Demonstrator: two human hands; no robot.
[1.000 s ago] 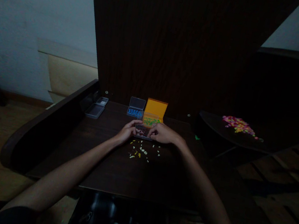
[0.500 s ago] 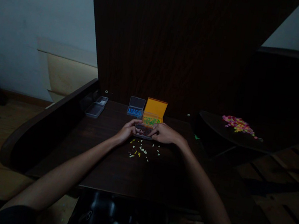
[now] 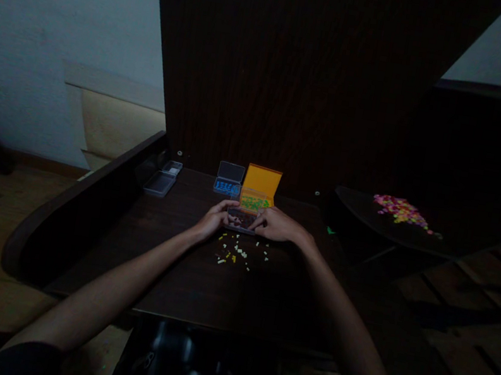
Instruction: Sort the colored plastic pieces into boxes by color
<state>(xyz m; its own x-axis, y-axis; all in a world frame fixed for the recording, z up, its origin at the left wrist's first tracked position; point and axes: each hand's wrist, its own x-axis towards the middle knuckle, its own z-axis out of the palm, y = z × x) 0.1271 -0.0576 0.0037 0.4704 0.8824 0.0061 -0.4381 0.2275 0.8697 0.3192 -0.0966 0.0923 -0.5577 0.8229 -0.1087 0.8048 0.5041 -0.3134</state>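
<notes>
Both of my hands meet over a small clear plastic case [image 3: 239,219] on the dark wooden table [image 3: 177,278]. My left hand [image 3: 212,218] grips its left end with curled fingers. My right hand [image 3: 275,224] holds the right end the same way. Just behind the case stands an open yellow box [image 3: 258,191] filled with green and yellow beads. To its left is an open clear box [image 3: 227,179] with blue beads. Several small white and yellow beads [image 3: 236,252] lie scattered on the table in front of my hands.
Two more clear cases [image 3: 161,180] lie at the table's back left by a raised curved edge [image 3: 80,197]. A dark tall panel rises behind the table. At the right, a dark round surface carries a pile of pink and yellow beads [image 3: 399,209]. Wooden floor lies around.
</notes>
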